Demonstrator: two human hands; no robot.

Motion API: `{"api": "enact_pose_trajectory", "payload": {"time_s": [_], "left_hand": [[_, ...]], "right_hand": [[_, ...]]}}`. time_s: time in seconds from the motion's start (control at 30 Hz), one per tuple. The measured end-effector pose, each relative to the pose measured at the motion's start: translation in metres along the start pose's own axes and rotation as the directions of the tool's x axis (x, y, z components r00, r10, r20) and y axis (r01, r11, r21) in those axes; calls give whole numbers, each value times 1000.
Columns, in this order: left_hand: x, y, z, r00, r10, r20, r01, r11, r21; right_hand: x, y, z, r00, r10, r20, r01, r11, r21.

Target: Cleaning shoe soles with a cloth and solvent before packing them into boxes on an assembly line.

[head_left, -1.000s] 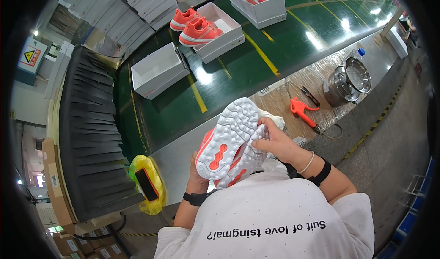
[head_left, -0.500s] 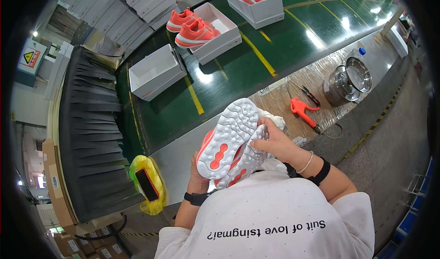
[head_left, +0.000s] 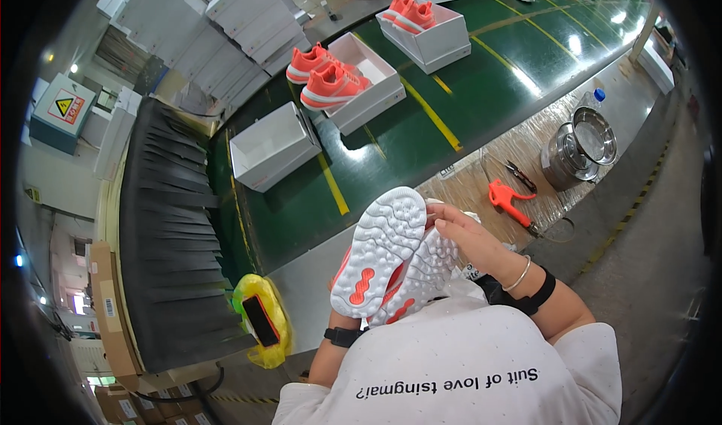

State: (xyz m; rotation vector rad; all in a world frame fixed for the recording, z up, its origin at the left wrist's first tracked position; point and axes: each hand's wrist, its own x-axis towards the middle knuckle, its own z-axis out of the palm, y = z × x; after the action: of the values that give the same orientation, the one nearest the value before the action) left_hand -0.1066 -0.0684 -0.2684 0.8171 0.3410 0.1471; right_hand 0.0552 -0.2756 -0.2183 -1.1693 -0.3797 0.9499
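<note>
I have a pair of coral sneakers with white studded soles in front of my chest, soles toward me. The left sneaker point(head_left: 380, 256) overlaps the right sneaker point(head_left: 425, 274). My left hand point(head_left: 343, 318) grips the pair from the lower left, its fingers mostly hidden behind the left sneaker. My right hand point(head_left: 470, 237) is at the toe of the right sneaker, fingers bent over its edge near the left sneaker's toe; its thumb is hard to make out. Whitish paper or wrapping shows behind the toes.
An open white shoebox point(head_left: 274, 150) stands on the green conveyor point(head_left: 361, 173); two more boxes hold coral sneakers. On the bench lie a red air gun point(head_left: 511, 201), thread snips point(head_left: 519, 175), a steel pot point(head_left: 564, 158) and a phone point(head_left: 263, 321) on yellow plastic.
My right hand's thumb has left the right sneaker's sole, and its fingers have shifted over the toe. The whole view has shifted, so surroundings appear lower and farther right.
</note>
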Motion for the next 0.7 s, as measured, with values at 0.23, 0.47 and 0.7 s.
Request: {"api": "enact_pose_trajectory", "payload": {"time_s": [0.23, 0.47, 0.7], "left_hand": [[9, 9, 12, 996, 72, 44, -79, 983, 168], [3, 42, 15, 988, 142, 57, -152, 953, 264], [20, 41, 103, 677, 212, 705, -611, -373, 699]], "right_hand": [[5, 0, 0, 992, -86, 93, 76, 991, 114], [12, 19, -16, 914, 373, -161, -278, 863, 421], [26, 15, -5, 973, 138, 187, -232, 606, 761]]}}
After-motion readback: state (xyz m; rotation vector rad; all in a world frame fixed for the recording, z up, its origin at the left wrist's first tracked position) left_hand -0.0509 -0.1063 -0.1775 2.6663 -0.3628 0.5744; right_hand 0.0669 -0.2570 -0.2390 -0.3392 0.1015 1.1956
